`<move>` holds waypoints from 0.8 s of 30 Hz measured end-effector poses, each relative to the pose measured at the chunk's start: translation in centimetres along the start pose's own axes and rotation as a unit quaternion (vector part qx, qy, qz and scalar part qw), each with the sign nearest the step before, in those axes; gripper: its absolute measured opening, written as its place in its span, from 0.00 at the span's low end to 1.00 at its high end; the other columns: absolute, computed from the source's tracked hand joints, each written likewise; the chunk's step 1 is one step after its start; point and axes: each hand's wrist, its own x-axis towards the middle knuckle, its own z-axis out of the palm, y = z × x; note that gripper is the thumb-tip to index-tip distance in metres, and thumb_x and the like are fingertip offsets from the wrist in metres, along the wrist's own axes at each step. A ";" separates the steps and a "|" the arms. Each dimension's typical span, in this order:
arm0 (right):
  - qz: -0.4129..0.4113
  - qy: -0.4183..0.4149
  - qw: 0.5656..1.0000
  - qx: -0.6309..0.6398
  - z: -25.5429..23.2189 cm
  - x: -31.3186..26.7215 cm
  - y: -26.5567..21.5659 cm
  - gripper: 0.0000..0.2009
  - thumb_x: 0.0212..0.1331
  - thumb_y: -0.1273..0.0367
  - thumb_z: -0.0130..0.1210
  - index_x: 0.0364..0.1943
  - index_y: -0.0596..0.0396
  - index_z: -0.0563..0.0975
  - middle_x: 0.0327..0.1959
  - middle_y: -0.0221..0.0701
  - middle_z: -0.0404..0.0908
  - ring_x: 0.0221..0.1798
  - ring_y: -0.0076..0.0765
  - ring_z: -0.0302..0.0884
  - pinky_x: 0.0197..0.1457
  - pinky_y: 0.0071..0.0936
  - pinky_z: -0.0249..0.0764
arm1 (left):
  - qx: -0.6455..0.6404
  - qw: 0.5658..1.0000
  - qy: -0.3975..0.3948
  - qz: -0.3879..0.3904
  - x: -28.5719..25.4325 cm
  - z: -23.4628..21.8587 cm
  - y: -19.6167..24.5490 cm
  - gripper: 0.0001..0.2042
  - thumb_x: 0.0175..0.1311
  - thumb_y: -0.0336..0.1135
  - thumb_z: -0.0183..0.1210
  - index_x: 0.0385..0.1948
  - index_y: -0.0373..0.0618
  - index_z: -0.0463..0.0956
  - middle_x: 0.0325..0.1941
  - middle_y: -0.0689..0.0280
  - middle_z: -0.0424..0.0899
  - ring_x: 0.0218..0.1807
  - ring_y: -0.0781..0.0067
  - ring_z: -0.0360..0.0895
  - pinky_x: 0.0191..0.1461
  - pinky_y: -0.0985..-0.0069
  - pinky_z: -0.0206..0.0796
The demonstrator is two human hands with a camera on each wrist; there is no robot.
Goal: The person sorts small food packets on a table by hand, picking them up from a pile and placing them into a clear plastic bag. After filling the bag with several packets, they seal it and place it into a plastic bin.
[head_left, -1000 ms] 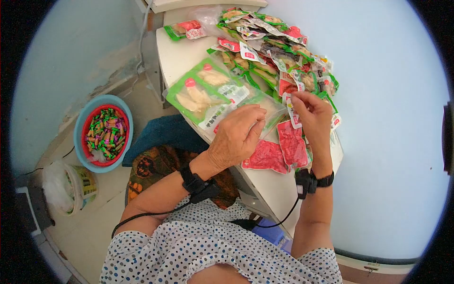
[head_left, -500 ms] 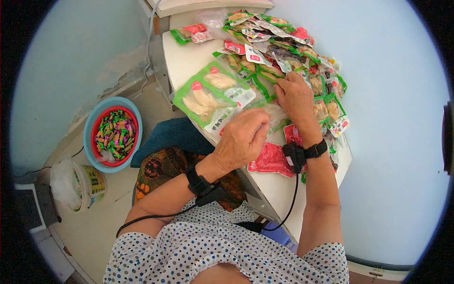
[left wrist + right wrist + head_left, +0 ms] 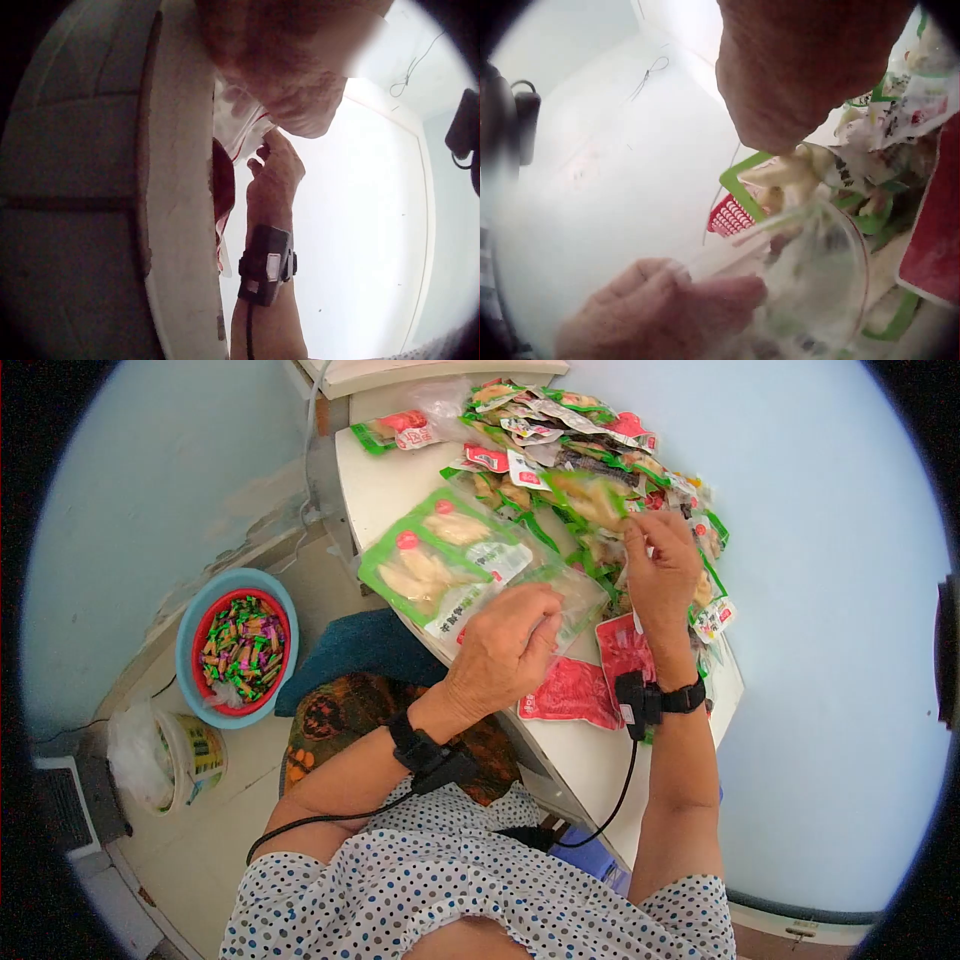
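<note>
In the head view my left hand point(image 3: 505, 645) grips the edge of a clear plastic bag point(image 3: 582, 592). The bag lies on the table with green-bordered panels showing pale pieces of food, and its open end faces my right hand. Thumb and fingers of my right hand point(image 3: 662, 560) pinch the end of a small green-edged snack packet point(image 3: 592, 498), which looks blurred above the pile. From the right wrist view, pale food shows inside this packet point(image 3: 784, 176), beyond the bag's mouth. Red packets point(image 3: 570, 695) lie between my two forearms.
A heap of small snack packets point(image 3: 560, 430) covers the far and right part of the white table point(image 3: 375, 495). At the back left sits another red and green packet point(image 3: 400, 430). On the floor, a blue basin point(image 3: 190, 665) holds a red basket of wrapped sweets, near a white bucket point(image 3: 190, 760).
My right hand reached from beside the bag into the pile, then drew back toward me with a green-edged packet. My left hand keeps its hold on the bag.
</note>
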 end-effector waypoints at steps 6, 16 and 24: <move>0.274 0.059 0.917 0.284 -3.3 1.1 -1.6 0.08 0.64 0.69 0.58 0.35 0.59 0.83 0.31 0.21 0.81 0.32 0.13 0.72 0.34 0.17 0.68 | -0.006 1.000 0.022 0.019 0.1 0.2 0.0 0.07 0.58 0.23 0.57 0.39 0.36 0.75 0.42 0.49 0.81 0.47 0.45 0.79 0.51 0.61 0.71; 0.371 0.005 0.870 0.325 -7.1 -1.7 -2.1 0.08 0.65 0.68 0.57 0.34 0.58 0.82 0.29 0.19 0.79 0.28 0.11 0.69 0.28 0.15 0.65 | 0.011 1.000 0.008 -0.008 0.0 0.1 0.1 0.06 0.65 0.26 0.55 0.40 0.37 0.76 0.45 0.52 0.84 0.51 0.54 0.81 0.54 0.66 0.72; -0.018 0.016 0.978 -0.208 -9.8 -6.1 -4.4 0.04 0.57 0.73 0.61 0.36 0.56 0.80 0.31 0.34 0.83 0.27 0.31 0.78 0.27 0.28 0.72 | -0.008 1.000 0.026 -0.004 0.0 0.2 0.1 0.06 0.62 0.25 0.56 0.40 0.37 0.74 0.43 0.50 0.81 0.46 0.45 0.79 0.49 0.62 0.72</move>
